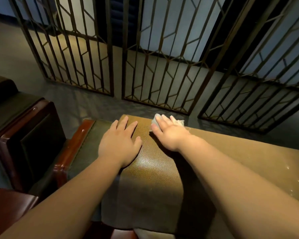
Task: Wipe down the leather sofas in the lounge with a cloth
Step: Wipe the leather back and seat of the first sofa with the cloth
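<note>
Behind the sofa back (155,169), three dark metal lattice screens (162,66) stand on a grey floor (93,107), with pale panels showing through their bars. I take the sofa back as my reference: it is a broad band of brown pebbled leather that runs from the lower centre of my view up to a far edge just short of the screens, and away to the right. My left hand (119,144) lies flat on this leather near the far edge, palm down, fingers straight and slightly spread, holding nothing. My right hand (169,133) lies just beside it to the right, the two hands apart with a strip of bare leather between them. Its fingers are straight and spread, and they press a pale grey cloth (156,122) flat against the leather at the far edge. I see the cloth only where it shows past the fingertips and beside the thumb; the rest is hidden under the palm. Small pale specks (287,168) dot the leather further right of the cloth. To the left of the sofa back, a glossy reddish wooden armrest (72,144) borders a darker leather panel. Further left stands a second dark seat (24,135) with the same red wood trim.
</note>
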A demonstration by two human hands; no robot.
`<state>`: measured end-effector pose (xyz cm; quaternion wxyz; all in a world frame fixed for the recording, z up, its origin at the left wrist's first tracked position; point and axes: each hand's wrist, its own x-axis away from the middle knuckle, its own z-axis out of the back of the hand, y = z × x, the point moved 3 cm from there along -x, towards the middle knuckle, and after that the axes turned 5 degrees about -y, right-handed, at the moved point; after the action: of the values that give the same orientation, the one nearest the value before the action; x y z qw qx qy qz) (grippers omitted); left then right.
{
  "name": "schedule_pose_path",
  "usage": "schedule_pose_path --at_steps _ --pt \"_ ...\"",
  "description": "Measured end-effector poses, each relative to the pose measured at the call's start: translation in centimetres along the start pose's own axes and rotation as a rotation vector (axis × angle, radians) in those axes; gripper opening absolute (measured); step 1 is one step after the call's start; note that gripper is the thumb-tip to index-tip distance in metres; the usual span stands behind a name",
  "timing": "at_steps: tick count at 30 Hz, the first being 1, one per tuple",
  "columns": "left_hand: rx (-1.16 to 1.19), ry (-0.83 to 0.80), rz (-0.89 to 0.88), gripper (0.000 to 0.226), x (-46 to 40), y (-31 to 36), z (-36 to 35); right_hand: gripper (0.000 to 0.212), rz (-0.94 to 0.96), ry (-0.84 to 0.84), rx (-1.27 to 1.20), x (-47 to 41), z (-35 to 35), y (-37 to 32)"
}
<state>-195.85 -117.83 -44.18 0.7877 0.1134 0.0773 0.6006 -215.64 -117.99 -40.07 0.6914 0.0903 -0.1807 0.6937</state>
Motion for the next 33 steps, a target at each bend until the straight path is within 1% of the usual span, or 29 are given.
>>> schedule_pose_path --at_steps 1,2,3,5,7,9,10,12,14,15,17,19,21,23,24,25,27,28,29,30,31,33 --pt "-0.005 0.002 0.002 0.073 0.0 0.0 0.0 0.076 -0.031 -0.014 -0.003 -0.8 0.3 0.0" --pt "-0.010 0.003 0.001 0.074 -0.1 -0.1 -0.1 0.080 -0.025 -0.008 0.008 -0.8 0.1 -0.3" --pt "-0.011 -0.002 -0.002 0.074 -0.2 -0.1 -0.1 0.087 0.007 0.010 0.032 0.1 -0.7 -0.8" --pt "-0.005 -0.010 -0.004 0.076 -0.3 -0.1 -0.2 0.100 0.140 0.081 0.064 3.9 -3.3 -2.4" --pt "-0.005 0.000 -0.002 0.079 -0.3 0.0 -0.2 0.101 0.252 0.134 0.093 7.9 -5.7 -3.3" --pt "-0.009 0.002 0.004 0.079 -0.2 0.1 -0.2 0.095 0.286 0.086 0.127 8.6 -5.8 -2.3" --pt "-0.010 0.003 0.009 0.079 -0.2 0.1 -0.2 0.090 0.271 0.095 0.119 7.8 -4.9 -1.4" --pt "-0.005 0.006 0.014 0.079 -0.2 0.1 -0.1 0.081 0.136 0.078 0.077 5.4 -2.5 0.8" --pt "-0.001 0.014 0.015 0.079 -0.1 0.1 -0.1 0.080 -0.044 0.028 0.020 3.4 -0.4 2.8" --pt "-0.001 0.019 0.016 0.079 -0.1 0.0 -0.2 0.082 -0.091 0.026 0.023 3.1 -0.3 3.2" --pt "-0.002 0.018 0.015 0.079 -0.3 0.0 -0.2 0.093 -0.064 0.058 0.060 4.8 -2.0 2.4" --pt "-0.016 0.018 0.009 0.079 -0.3 0.0 0.0 0.101 0.088 0.118 0.104 8.9 -5.4 0.3" --pt "-0.060 0.028 0.000 0.079 -0.2 0.3 0.2 0.103 0.217 0.141 0.129 13.0 -8.0 -0.5" --pt "-0.100 0.017 -0.005 0.078 -0.1 0.5 0.5 0.100 0.260 0.077 0.150 13.6 -8.0 1.0" --pt "-0.117 0.006 -0.002 0.077 0.1 0.6 0.6 0.097 0.235 0.089 0.146 13.0 -6.9 2.3" --pt "-0.132 -0.010 0.005 0.075 0.2 0.7 0.8 0.094 0.165 0.088 0.118 12.1 -5.5 3.9" --pt "-0.138 -0.060 0.051 0.072 0.6 1.1 1.1 0.085 -0.048 0.041 0.029 10.5 -2.6 7.2" --pt "-0.109 -0.091 0.096 0.073 0.7 1.6 1.3 0.084 -0.126 0.026 0.015 10.2 -2.0 8.3" --pt "-0.065 -0.127 0.134 0.075 0.7 2.5 1.4 0.085 -0.153 0.034 0.011 10.4 -2.2 8.8" --pt "-0.029 -0.167 0.140 0.078 0.7 4.0 1.3 0.089 -0.142 0.057 0.013 11.2 -3.1 8.6" --pt "-0.024 -0.189 0.100 0.080 0.5 5.7 1.1 0.094 -0.100 0.089 0.023 12.4 -4.4 7.7" --pt "-0.061 -0.171 -0.035 0.075 0.5 9.3 0.3 0.100 0.034 0.155 0.052 15.4 -7.6 5.1"
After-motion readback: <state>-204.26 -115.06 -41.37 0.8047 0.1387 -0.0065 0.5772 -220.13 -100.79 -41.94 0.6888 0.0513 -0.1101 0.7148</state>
